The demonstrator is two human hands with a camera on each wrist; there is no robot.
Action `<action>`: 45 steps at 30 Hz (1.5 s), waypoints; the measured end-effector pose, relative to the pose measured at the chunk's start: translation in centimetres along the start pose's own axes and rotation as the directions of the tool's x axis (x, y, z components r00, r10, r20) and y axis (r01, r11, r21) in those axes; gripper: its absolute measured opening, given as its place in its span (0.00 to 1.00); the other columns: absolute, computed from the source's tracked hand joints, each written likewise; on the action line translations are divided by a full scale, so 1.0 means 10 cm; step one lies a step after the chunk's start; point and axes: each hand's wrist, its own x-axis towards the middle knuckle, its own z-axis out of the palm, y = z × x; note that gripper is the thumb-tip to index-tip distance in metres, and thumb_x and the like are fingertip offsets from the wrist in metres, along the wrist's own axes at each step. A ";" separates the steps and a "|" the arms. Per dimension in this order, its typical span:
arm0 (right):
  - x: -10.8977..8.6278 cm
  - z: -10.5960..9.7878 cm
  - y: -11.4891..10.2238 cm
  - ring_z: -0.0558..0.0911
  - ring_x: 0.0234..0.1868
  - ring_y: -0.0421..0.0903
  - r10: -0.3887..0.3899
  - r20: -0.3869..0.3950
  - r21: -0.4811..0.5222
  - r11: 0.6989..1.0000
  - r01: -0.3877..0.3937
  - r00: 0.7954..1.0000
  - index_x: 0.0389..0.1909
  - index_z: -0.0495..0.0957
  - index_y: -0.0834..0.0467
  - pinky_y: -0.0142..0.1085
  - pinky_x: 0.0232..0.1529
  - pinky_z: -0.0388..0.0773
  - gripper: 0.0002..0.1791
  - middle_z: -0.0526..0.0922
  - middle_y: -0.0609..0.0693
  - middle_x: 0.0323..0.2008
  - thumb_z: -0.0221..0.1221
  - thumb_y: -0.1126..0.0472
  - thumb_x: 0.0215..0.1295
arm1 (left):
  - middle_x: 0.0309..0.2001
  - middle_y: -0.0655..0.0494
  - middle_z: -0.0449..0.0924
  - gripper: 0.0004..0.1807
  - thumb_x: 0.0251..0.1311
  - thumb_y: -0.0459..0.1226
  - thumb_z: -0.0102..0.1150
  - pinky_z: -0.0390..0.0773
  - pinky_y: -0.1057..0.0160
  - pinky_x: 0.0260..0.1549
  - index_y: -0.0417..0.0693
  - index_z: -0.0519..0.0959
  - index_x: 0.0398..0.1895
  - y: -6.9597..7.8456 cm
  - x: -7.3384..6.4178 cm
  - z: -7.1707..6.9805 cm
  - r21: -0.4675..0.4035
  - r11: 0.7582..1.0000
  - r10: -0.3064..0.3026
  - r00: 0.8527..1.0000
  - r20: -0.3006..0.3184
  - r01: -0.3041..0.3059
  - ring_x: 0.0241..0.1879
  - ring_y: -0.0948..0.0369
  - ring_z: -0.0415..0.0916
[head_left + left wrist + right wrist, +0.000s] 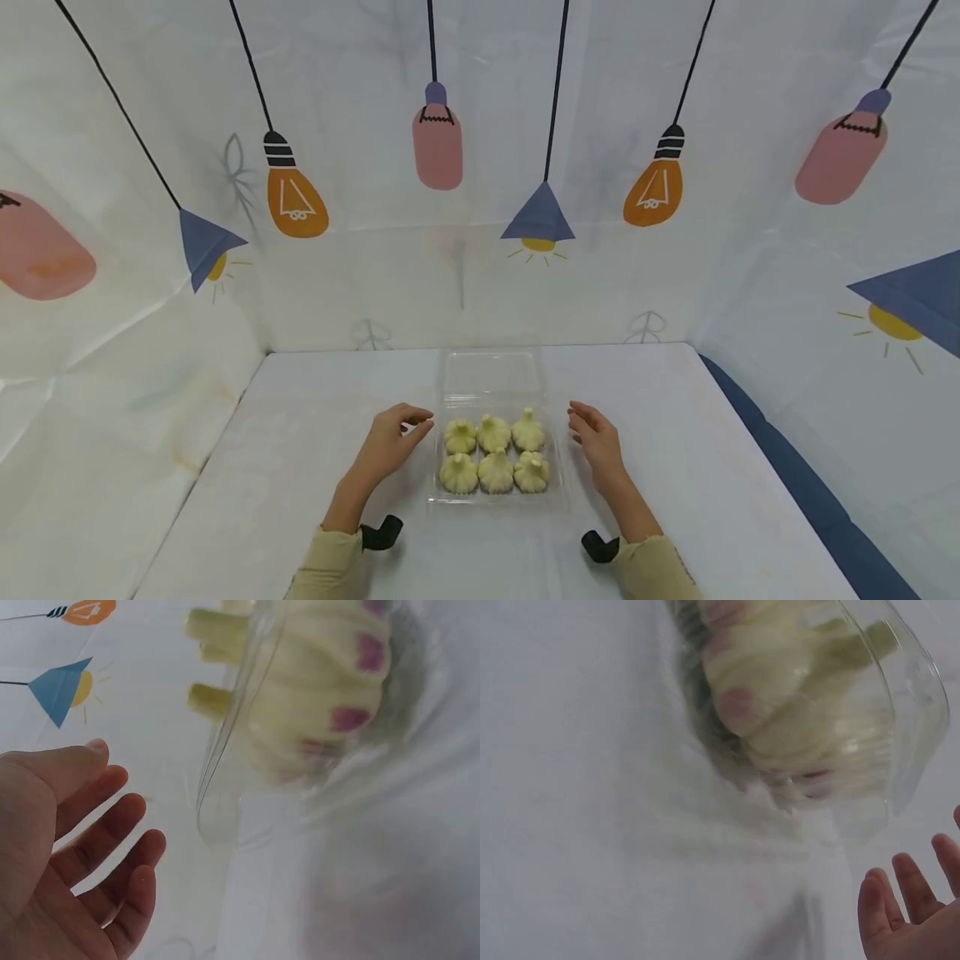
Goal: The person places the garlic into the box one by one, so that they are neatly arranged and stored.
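A clear plastic clamshell box [433, 492] lies on the white table with its lid [491, 372] folded back toward the wall. Several garlic bulbs [496, 472] sit inside in two rows, stems up. Just left of the box is my left hand [392, 437], fingers loosely bent and holding nothing. On the other side my right hand [597, 443] hovers beside the box wall, also with nothing in its fingers. In the left wrist view, purple patches mark the pale garlic [315, 690] behind the clear plastic. Through the box side, the right wrist view shows blurred garlic [780, 690].
The white tabletop [675, 500] spreads around the box. A white sheet wall [480, 283] with printed lamps stands behind and at both sides. Dark blue cloth [795, 467] shows along the right table edge. Black wrist mounts [382, 533] sit at both sleeves.
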 end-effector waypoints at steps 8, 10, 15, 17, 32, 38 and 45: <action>0.52 -0.06 -0.26 0.71 0.60 0.59 0.040 0.109 -0.192 0.981 -0.019 0.993 0.67 0.66 0.63 0.51 0.57 0.71 0.25 0.70 0.63 0.63 0.51 0.58 0.74 | 0.48 0.50 0.82 0.17 0.68 0.41 0.58 0.79 0.53 0.41 0.39 0.80 0.53 -0.17 0.34 -0.15 -0.099 0.954 -0.260 0.944 0.202 0.284 0.45 0.51 0.78; 0.65 -0.06 -0.30 0.72 0.60 0.60 0.053 0.134 -0.224 0.974 -0.022 0.990 0.67 0.66 0.64 0.51 0.57 0.71 0.25 0.70 0.64 0.63 0.50 0.58 0.74 | 0.51 0.45 0.80 0.20 0.69 0.41 0.56 0.77 0.50 0.46 0.35 0.77 0.57 -0.22 0.45 -0.14 -0.152 0.926 -0.307 0.922 0.236 0.347 0.48 0.46 0.77; 0.93 -0.03 -0.34 0.72 0.60 0.62 0.091 0.160 -0.238 0.970 -0.051 0.983 0.69 0.64 0.64 0.51 0.57 0.71 0.26 0.67 0.65 0.65 0.50 0.58 0.73 | 0.57 0.35 0.74 0.24 0.71 0.40 0.52 0.74 0.46 0.52 0.30 0.71 0.61 -0.33 0.71 -0.08 -0.289 0.831 -0.408 0.874 0.264 0.475 0.51 0.42 0.77; 1.00 0.00 -0.33 0.72 0.61 0.62 0.117 0.163 -0.238 0.968 -0.076 0.980 0.69 0.64 0.64 0.51 0.58 0.70 0.26 0.66 0.65 0.65 0.50 0.58 0.73 | 0.56 0.35 0.75 0.24 0.71 0.40 0.53 0.75 0.49 0.51 0.30 0.72 0.61 -0.40 0.76 -0.03 -0.319 0.794 -0.451 0.853 0.263 0.518 0.50 0.45 0.78; 1.07 0.16 -0.18 0.80 0.49 0.54 0.138 0.103 -0.209 0.971 -0.114 0.985 0.63 0.71 0.66 0.43 0.49 0.77 0.24 0.75 0.63 0.58 0.55 0.60 0.70 | 0.45 0.49 0.83 0.21 0.67 0.43 0.58 0.76 0.66 0.32 0.36 0.79 0.56 -0.61 0.78 0.32 -0.392 0.715 -0.551 0.812 0.194 0.579 0.36 0.61 0.81; 1.03 0.17 -0.15 0.82 0.41 0.48 0.112 0.143 -0.224 0.971 -0.078 0.983 0.61 0.73 0.68 0.41 0.45 0.79 0.22 0.79 0.63 0.52 0.54 0.60 0.72 | 0.49 0.46 0.81 0.19 0.67 0.40 0.59 0.79 0.61 0.42 0.36 0.79 0.55 -0.56 0.77 0.33 -0.456 0.685 -0.543 0.816 0.200 0.568 0.44 0.54 0.82; 0.97 0.19 -0.17 0.83 0.38 0.47 0.074 0.135 -0.174 0.983 -0.050 0.988 0.59 0.74 0.69 0.38 0.41 0.80 0.20 0.81 0.62 0.48 0.56 0.61 0.71 | 0.47 0.47 0.81 0.18 0.65 0.39 0.62 0.79 0.62 0.37 0.37 0.80 0.54 -0.55 0.76 0.32 -0.454 0.708 -0.535 0.831 0.154 0.540 0.41 0.56 0.81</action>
